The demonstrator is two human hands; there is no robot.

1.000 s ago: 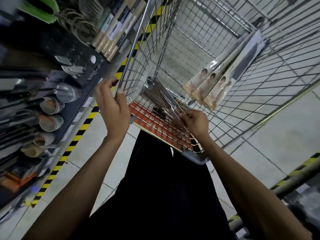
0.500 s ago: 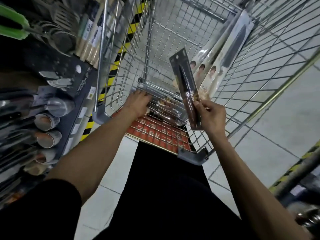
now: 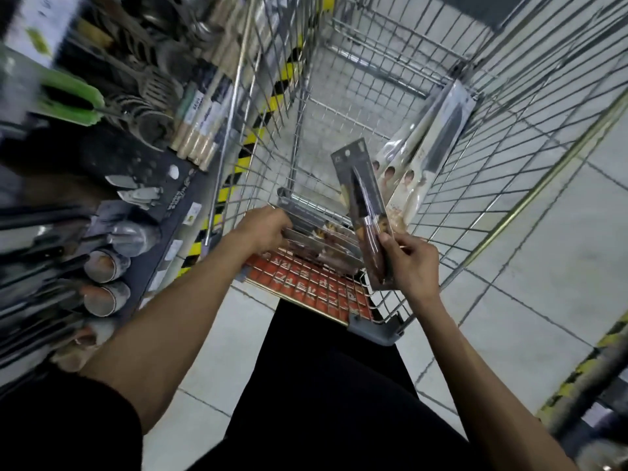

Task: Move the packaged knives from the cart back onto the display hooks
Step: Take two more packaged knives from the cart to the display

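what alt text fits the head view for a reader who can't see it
A person's right hand holds up a dark packaged knife over a wire shopping cart, while the left hand is down among more packaged knives at the cart's near end. In its far right corner lean pale knife packs; kitchen utensils hang on the left.

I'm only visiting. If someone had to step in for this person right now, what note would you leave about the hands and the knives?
Right hand: grips a dark grey carded packaged knife, held up over the wire shopping cart.
Left hand: on the pile of clear-fronted knife packs at the cart's near end; whether it grips one is hidden.
Three pale cream packaged knives lean against the cart's right wall.
Done: one pack lifted out.
Left: hang it on the blurred display rack to the left, then the others.
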